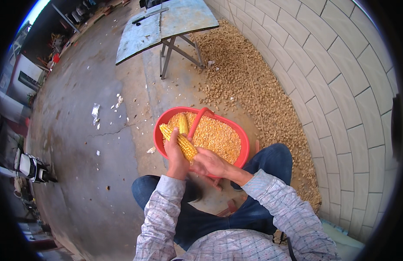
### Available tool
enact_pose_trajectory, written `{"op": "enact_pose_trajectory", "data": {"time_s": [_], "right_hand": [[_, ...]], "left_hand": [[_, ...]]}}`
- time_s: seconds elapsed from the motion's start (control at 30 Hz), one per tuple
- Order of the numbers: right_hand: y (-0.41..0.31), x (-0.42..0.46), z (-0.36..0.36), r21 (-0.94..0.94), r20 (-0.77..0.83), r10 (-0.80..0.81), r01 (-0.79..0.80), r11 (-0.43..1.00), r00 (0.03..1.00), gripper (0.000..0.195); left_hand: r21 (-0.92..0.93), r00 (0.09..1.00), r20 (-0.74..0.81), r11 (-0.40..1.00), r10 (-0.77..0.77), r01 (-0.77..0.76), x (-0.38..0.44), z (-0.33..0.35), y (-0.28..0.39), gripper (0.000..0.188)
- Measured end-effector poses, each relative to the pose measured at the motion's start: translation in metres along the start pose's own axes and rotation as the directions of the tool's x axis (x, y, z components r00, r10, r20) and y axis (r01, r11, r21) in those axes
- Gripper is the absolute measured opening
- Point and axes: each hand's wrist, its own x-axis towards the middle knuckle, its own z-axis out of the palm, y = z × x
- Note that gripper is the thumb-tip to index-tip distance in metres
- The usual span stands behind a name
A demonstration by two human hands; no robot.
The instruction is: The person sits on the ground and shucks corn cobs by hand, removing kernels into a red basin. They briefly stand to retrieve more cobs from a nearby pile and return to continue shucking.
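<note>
An ear of yellow corn [187, 148] is held slantwise over the near left part of a red plastic basket [245, 146]. My left hand [176, 156] grips it around the middle, thumb lying along the kernels. At its lower end my right hand [209, 161] has hold of it; some of those fingers are hidden. Loose corn kernels [217, 133] fill much of the basket. Another corn cob [183, 123] rests on the kernels, partly behind the held one. The basket's arched red handle [199, 120] rises just past my hands.
Beyond the basket stands a folding table [188, 18] with a worn blue top and metal legs. Unshelled peanuts [253, 81] lie heaped along the tiled wall [335, 75] at right. Scraps and a clear plastic wrapper [95, 111] litter the concrete floor. A scooter [33, 166] is parked far left.
</note>
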Motion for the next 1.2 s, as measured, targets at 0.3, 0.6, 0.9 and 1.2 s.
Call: {"op": "enact_pose_trajectory", "data": {"time_s": [0.3, 0.6, 0.9, 1.2], "right_hand": [[0.046, 0.020, -0.015, -0.083, -0.057, -0.116, 0.111, 0.990, 0.992, 0.019], [0.057, 0.026, -0.012, -0.011, -0.185, -0.044, 0.043, 0.999, 0.982, 0.020], [0.018, 0.009, -0.005, 0.318, -0.046, 0.127, -0.105, 0.942, 0.991, 0.016], [0.019, 0.015, -0.003, -0.113, -0.184, -0.091, 0.071, 0.991, 0.979, 0.030]], "left_hand": [[0.189, 0.980, 0.047, 0.962, 0.192, -0.198, -0.006, 0.017, -0.010, 0.018], [0.163, 0.971, 0.066, 0.958, 0.230, -0.237, -0.006, 0.020, -0.010, 0.016], [-0.020, 1.000, -0.008, 1.000, 0.011, -0.011, -0.005, 0.015, 0.001, 0.030], [0.008, 0.997, -0.011, 0.997, 0.074, -0.074, 0.005, 0.008, -0.009, 0.023]]}}
